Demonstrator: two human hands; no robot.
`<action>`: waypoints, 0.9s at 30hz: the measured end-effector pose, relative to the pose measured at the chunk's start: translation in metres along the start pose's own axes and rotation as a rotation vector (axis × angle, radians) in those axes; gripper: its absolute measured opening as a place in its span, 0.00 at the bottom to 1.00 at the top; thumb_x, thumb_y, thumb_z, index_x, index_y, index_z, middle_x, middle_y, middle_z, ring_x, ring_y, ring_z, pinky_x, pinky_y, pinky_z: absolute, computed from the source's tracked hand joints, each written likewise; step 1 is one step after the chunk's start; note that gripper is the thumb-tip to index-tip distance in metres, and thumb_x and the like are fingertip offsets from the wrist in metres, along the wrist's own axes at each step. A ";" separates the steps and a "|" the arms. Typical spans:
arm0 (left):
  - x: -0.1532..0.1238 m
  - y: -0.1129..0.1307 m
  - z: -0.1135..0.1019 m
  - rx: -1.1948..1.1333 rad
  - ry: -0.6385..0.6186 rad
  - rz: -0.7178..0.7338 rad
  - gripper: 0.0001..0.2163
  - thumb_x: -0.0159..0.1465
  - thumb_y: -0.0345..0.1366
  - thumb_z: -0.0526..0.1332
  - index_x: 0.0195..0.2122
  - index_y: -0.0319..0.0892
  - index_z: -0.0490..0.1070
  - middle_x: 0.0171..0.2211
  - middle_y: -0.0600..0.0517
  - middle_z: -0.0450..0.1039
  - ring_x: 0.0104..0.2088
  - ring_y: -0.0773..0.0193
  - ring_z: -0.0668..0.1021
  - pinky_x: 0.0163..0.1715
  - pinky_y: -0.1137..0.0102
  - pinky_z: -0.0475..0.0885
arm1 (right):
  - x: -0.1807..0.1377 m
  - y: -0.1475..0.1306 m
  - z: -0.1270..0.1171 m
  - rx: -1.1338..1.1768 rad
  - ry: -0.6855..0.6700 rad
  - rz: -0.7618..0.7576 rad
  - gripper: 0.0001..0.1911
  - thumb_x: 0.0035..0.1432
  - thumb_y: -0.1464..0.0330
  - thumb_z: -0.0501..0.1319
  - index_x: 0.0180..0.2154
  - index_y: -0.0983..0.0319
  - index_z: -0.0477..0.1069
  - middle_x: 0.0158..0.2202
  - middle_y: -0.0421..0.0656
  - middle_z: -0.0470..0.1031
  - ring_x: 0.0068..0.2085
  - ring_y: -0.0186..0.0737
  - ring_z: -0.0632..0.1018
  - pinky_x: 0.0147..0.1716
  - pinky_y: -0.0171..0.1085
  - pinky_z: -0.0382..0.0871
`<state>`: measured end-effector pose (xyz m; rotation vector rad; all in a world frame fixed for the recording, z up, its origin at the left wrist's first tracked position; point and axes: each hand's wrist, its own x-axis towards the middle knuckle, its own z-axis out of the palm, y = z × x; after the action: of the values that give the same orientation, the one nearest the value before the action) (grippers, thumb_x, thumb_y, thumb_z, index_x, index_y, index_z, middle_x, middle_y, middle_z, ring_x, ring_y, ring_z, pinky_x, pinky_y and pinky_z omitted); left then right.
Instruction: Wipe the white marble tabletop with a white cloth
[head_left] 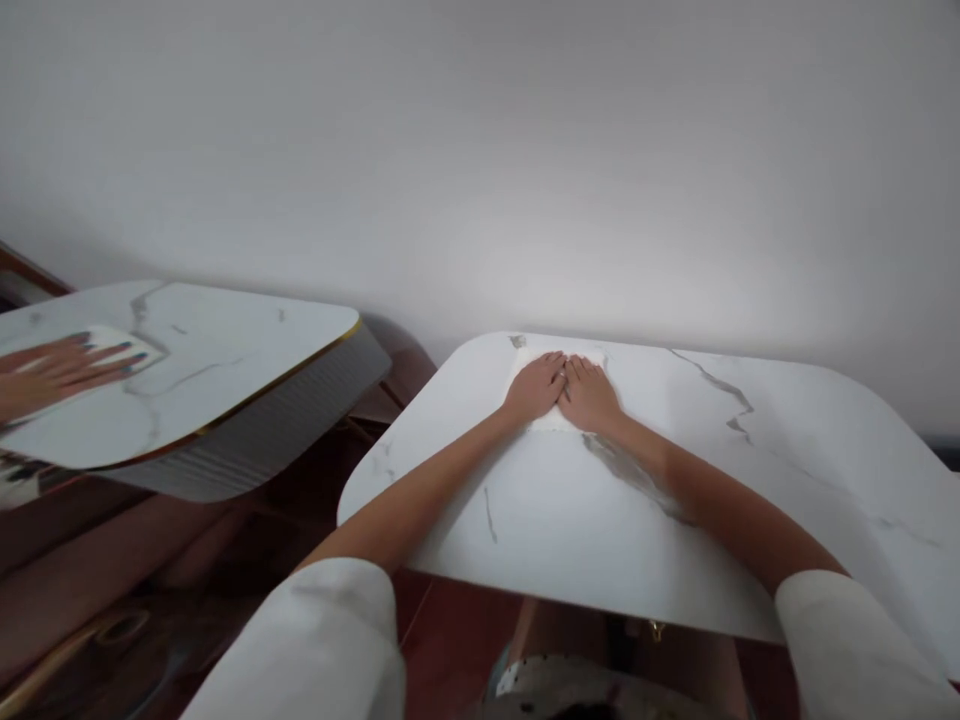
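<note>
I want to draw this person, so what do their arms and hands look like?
Both arms are bare below loose white sleeves, the left sleeve and the right sleeve. The left hand and the right hand have no gloves, and no watch or bracelet shows at the wrists. Whether there is a ring is too small to tell.

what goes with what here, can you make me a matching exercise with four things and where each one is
Things:
1. left hand
2. right hand
3. white cloth
4. co-worker's hand

Places:
a. on the gold-edged table at the left
b. flat on the cloth's left part
c. under both hands, near the marble table's far edge
d. flat on the cloth's right part

Pairs: 1-b, 2-d, 3-c, 4-a
</note>
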<state>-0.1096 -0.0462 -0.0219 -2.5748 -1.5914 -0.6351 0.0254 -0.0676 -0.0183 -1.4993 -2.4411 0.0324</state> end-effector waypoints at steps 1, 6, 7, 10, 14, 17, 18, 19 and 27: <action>0.012 -0.010 0.004 0.011 0.002 0.007 0.21 0.64 0.32 0.44 0.55 0.32 0.63 0.57 0.43 0.65 0.58 0.60 0.65 0.60 0.64 0.58 | 0.013 0.003 0.003 -0.004 0.017 0.014 0.30 0.62 0.65 0.44 0.62 0.75 0.51 0.64 0.55 0.52 0.64 0.48 0.53 0.61 0.45 0.43; 0.066 -0.039 0.023 0.071 -0.009 0.048 0.20 0.64 0.31 0.44 0.54 0.34 0.64 0.57 0.43 0.65 0.58 0.60 0.66 0.59 0.64 0.59 | 0.064 0.027 0.014 -0.024 0.097 0.065 0.29 0.62 0.66 0.44 0.61 0.76 0.53 0.63 0.55 0.56 0.63 0.50 0.56 0.60 0.45 0.45; 0.074 -0.039 0.026 0.076 -0.005 0.054 0.19 0.64 0.31 0.44 0.53 0.33 0.65 0.56 0.43 0.66 0.57 0.59 0.67 0.59 0.64 0.59 | 0.069 0.034 0.014 -0.029 0.096 0.063 0.29 0.62 0.66 0.45 0.60 0.76 0.53 0.63 0.55 0.56 0.62 0.51 0.57 0.60 0.45 0.46; 0.093 -0.029 0.035 0.077 0.026 0.071 0.18 0.65 0.31 0.44 0.51 0.36 0.66 0.52 0.43 0.69 0.54 0.59 0.70 0.56 0.64 0.63 | 0.075 0.058 0.011 -0.053 0.087 0.049 0.28 0.62 0.66 0.45 0.60 0.76 0.54 0.61 0.56 0.59 0.61 0.51 0.58 0.59 0.45 0.48; 0.107 0.003 0.048 0.068 0.050 0.134 0.17 0.65 0.31 0.44 0.49 0.35 0.67 0.49 0.42 0.71 0.52 0.58 0.71 0.54 0.63 0.64 | 0.058 0.087 0.003 -0.120 0.105 0.058 0.27 0.62 0.68 0.45 0.59 0.76 0.56 0.60 0.57 0.60 0.60 0.51 0.60 0.57 0.45 0.51; 0.106 0.029 0.054 0.075 0.043 0.200 0.17 0.65 0.31 0.44 0.51 0.33 0.65 0.52 0.40 0.69 0.55 0.57 0.69 0.55 0.62 0.62 | 0.033 0.100 -0.002 -0.172 0.118 0.101 0.28 0.62 0.68 0.44 0.59 0.77 0.55 0.61 0.59 0.59 0.60 0.53 0.59 0.57 0.46 0.51; 0.103 0.037 0.054 0.075 0.037 0.226 0.18 0.65 0.31 0.44 0.52 0.33 0.65 0.53 0.40 0.68 0.56 0.57 0.68 0.56 0.61 0.61 | 0.023 0.102 -0.003 -0.179 0.125 0.116 0.28 0.61 0.68 0.45 0.60 0.77 0.54 0.61 0.59 0.58 0.61 0.54 0.59 0.57 0.47 0.51; 0.098 0.043 0.053 0.072 0.030 0.251 0.18 0.65 0.31 0.44 0.53 0.32 0.64 0.54 0.39 0.66 0.56 0.57 0.67 0.57 0.61 0.60 | 0.013 0.101 -0.003 -0.181 0.134 0.129 0.28 0.61 0.67 0.45 0.60 0.77 0.54 0.61 0.58 0.58 0.61 0.54 0.59 0.57 0.48 0.51; 0.008 0.046 0.017 0.006 -0.056 0.321 0.22 0.65 0.33 0.42 0.57 0.29 0.60 0.59 0.39 0.61 0.61 0.58 0.62 0.61 0.61 0.56 | -0.056 0.018 -0.009 -0.078 0.133 0.210 0.29 0.60 0.68 0.45 0.60 0.77 0.54 0.63 0.57 0.56 0.63 0.53 0.56 0.60 0.48 0.48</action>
<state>-0.0611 -0.0568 -0.0266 -2.7770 -1.1475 -0.5309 0.0673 -0.1099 -0.0250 -1.7276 -2.1967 -0.1188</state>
